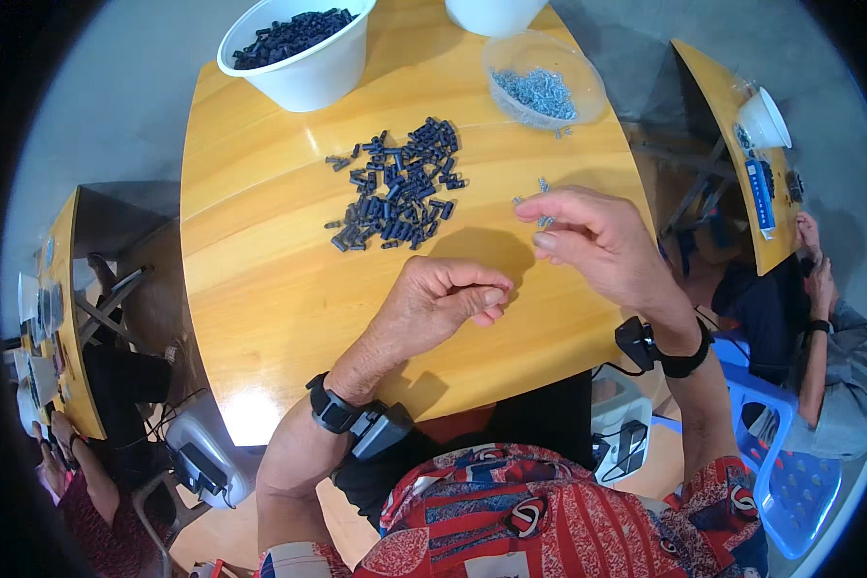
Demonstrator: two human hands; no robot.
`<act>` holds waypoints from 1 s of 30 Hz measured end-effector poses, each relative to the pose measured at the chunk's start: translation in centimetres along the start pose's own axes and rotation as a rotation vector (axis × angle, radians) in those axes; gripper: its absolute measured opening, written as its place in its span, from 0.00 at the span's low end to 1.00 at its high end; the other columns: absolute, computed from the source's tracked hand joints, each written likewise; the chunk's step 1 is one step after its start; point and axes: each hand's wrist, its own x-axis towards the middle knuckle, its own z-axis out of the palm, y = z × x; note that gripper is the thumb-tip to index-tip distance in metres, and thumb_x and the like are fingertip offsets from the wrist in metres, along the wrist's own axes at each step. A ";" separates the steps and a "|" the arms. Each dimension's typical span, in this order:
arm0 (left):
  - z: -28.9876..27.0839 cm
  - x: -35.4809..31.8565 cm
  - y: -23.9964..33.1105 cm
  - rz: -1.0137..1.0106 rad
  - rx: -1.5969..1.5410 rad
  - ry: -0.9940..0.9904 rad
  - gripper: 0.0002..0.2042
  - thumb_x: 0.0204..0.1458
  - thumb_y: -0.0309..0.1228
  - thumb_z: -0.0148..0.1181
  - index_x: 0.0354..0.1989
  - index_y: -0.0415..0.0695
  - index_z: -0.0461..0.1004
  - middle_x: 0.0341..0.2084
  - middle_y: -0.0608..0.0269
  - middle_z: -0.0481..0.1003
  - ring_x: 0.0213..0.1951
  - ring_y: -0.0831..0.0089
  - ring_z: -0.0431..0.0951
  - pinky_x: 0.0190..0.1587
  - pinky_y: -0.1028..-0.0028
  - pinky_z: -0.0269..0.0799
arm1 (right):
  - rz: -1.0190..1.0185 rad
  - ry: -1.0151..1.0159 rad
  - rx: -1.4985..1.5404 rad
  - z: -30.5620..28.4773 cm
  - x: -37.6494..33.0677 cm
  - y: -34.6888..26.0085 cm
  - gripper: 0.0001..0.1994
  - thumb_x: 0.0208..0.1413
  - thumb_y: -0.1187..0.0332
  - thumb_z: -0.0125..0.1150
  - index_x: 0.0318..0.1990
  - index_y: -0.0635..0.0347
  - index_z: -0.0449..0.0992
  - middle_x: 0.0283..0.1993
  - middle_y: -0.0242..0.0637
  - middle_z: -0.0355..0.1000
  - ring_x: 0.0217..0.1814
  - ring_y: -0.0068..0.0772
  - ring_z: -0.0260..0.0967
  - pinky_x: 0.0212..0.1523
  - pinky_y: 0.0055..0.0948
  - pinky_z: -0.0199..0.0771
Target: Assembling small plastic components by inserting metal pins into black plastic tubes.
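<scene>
My left hand (448,303) is closed above the near part of the table, thumb pressed against curled fingers. Whatever it may hold is hidden. To its right, my right hand (592,231) hovers over a few loose silver screws (546,221), its thumb and index finger apart; nothing can be made out in its grasp. Beyond my left hand lies a loose pile of small dark cylindrical pieces (395,193). A clear round plastic tub (592,85) holding many small silver screws (539,91) stands at the far right of the table.
A white bucket (328,77) full of dark pieces stands at the far left of the wooden table (260,241). Another white container (496,12) is partly cut off beside it. Other people sit at tables on both sides; a blue plastic chair (790,472) is at right.
</scene>
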 end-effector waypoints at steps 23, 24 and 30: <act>0.2 0.0 -0.7 0.067 0.222 -0.113 0.07 0.54 0.20 0.55 0.40 0.35 0.76 0.29 0.63 0.77 0.30 0.80 0.75 0.34 0.80 0.73 | -0.344 0.216 -0.513 7.1 6.4 2.5 0.07 0.50 0.73 0.51 0.32 0.62 0.77 0.33 0.49 0.73 0.34 0.52 0.72 0.36 0.44 0.72; 0.1 0.1 -0.9 0.054 0.218 -0.117 0.07 0.54 0.21 0.55 0.39 0.35 0.76 0.28 0.63 0.77 0.30 0.80 0.75 0.34 0.80 0.73 | -0.347 0.211 -0.524 7.3 6.4 2.5 0.07 0.50 0.73 0.51 0.32 0.62 0.77 0.33 0.49 0.73 0.34 0.52 0.72 0.36 0.44 0.72; 0.1 0.3 -1.3 0.076 0.195 -0.117 0.06 0.52 0.21 0.55 0.36 0.35 0.77 0.25 0.65 0.76 0.28 0.80 0.74 0.32 0.79 0.72 | -0.386 0.217 -0.574 7.7 6.8 2.8 0.05 0.48 0.74 0.56 0.33 0.61 0.76 0.31 0.43 0.72 0.34 0.47 0.71 0.35 0.39 0.71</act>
